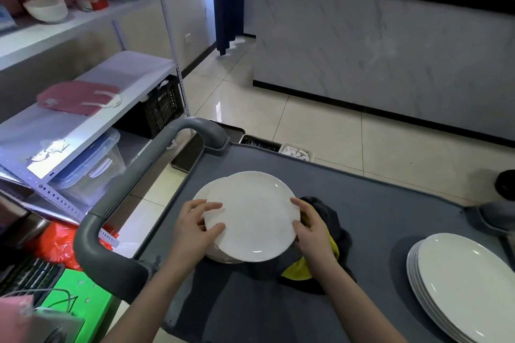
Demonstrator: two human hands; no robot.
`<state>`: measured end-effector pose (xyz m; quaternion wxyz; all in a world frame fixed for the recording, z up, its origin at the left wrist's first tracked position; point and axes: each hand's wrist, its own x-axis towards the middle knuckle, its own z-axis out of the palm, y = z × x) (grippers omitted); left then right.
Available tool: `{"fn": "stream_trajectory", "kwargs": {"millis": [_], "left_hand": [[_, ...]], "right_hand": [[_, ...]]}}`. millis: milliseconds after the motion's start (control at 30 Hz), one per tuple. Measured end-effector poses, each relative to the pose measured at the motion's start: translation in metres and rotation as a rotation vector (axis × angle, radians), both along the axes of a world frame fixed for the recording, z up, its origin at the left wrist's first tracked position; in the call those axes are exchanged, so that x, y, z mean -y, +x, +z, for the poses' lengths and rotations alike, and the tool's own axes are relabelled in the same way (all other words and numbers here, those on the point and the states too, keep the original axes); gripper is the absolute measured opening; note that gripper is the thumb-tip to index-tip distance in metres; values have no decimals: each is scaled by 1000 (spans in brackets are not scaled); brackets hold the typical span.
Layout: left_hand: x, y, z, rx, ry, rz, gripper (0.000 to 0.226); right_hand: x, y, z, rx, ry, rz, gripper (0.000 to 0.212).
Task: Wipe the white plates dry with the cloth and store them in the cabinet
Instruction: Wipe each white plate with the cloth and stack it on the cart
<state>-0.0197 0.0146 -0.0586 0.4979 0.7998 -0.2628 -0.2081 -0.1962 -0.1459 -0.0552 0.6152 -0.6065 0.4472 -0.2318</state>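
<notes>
In the lower centre of the frame, above the grey cart [376,220], the person holds a white plate [250,217] by two opposite edges. The left hand [192,231] pinches the left rim, with thumb and forefinger lying on the upper face and the other fingers hidden beneath. The right hand [313,231] curls over the right rim. It also lies against the dark and yellow cloth [338,234] bunched just beside the plate, and whether it grips the cloth as well cannot be told.

The plate sits directly over at least one other plate [201,193], whose edge shows at the left and along the bottom; whether the two touch is unclear. A stack of plates [459,281] waits at the lower right of the frame.

The chief risk is probably a slip. Both holds are on the rim only, and a plate that is not yet dry (it would be slick) could slide out of the left pinch. It would then likely land on the plate beneath and chip both. A second risk is the cloth: if it catches under the right fingers during a lift, it may drag or tip the plate. No cabinet can be made out, so a carry seems likely, and the rim hold may need changing first.
</notes>
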Motion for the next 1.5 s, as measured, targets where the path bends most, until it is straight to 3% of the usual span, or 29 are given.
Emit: {"fn": "stream_trajectory", "kwargs": {"millis": [367, 533, 767, 933, 1033, 1200, 1333, 1400, 1500], "left_hand": [[25, -42, -1, -478, -259, 5, 52], [36, -62, 5, -642, -219, -50, 45], [30, -73, 6, -716, -336, 24, 46], [17, -73, 4, -737, -383, 109, 47], [6, -70, 5, -751, -409, 142, 47], [-3, -72, 12, -755, -422, 188, 46], [-5, -78, 18, -753, -428, 203, 46], [-4, -81, 20, -758, -417, 207, 46], [-3, -81, 22, -768, -408, 200, 45]], "right_hand": [[25, -49, 19, 196, 172, -108, 46], [32, -61, 24, 225, 217, -119, 44], [36, -70, 21, 215, 226, -15, 40], [52, -70, 17, 105, 98, 19, 28], [65, -68, 7, -147, -144, 56, 22], [68, -56, -9, -526, -416, 275, 51], [65, -52, -21, -616, -364, 353, 62], [64, -54, -24, -607, -319, 354, 52], [66, -62, -18, -489, -312, 283, 16]]}}
